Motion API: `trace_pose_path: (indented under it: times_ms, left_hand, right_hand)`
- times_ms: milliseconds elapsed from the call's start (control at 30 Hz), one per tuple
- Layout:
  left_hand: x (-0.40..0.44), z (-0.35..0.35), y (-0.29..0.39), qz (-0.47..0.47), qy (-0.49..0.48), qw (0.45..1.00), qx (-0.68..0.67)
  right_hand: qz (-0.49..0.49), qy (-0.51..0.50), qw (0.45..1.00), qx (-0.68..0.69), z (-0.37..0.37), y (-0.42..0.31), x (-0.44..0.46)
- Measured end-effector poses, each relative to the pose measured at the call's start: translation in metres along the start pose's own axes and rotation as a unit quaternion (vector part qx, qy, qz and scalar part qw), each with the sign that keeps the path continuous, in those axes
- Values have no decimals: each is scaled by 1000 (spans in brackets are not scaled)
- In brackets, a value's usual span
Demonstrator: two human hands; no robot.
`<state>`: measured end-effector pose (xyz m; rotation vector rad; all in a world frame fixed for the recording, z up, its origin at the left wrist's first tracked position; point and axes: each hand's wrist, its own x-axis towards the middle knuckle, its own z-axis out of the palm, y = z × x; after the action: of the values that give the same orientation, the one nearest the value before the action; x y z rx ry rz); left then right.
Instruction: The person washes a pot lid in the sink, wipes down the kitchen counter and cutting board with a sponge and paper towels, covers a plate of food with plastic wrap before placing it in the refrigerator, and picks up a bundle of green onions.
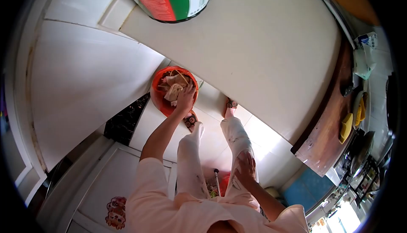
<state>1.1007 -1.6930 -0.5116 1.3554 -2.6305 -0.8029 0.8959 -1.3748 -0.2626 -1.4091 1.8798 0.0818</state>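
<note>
My left hand (185, 99) reaches down into a round red bin (154, 98) on the floor. Its fingers stretch over crumpled pale paper or wrappers (173, 92) and lie close to the bin's right rim. A thin stick-like piece pokes up among this waste. I see no item clearly gripped, though the undersides of the fingers are hidden. My right hand (245, 170) rests flat on my right trouser leg near the knee, fingers extended and holding nothing.
A large pale tabletop (254, 51) spans the top, bearing a jar with a red and green label (174, 0). White cabinet panels (89, 80) stand left. A brown wooden counter (322, 148) with yellow items (347, 127) and pans lies right. My slippered feet are on white floor tiles.
</note>
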Motion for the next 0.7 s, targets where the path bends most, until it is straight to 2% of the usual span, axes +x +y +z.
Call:
trace_pose_path:
  times_ms: [33,100,300,700]
  left_hand:
    - [16,8,5,54,-5,997,47]
    - [50,24,11,61,72,995,18]
    - [113,54,8,4,22,997,74]
    - [127,53,1,4,8,996,86]
  right_hand:
    - [6,-9,1000,-2,1,1,0]
    - [19,-26,999,-3,4,2,-1]
    - [33,-5,999,28,3,4,-6]
    - [42,15,999,20,4,9,-10]
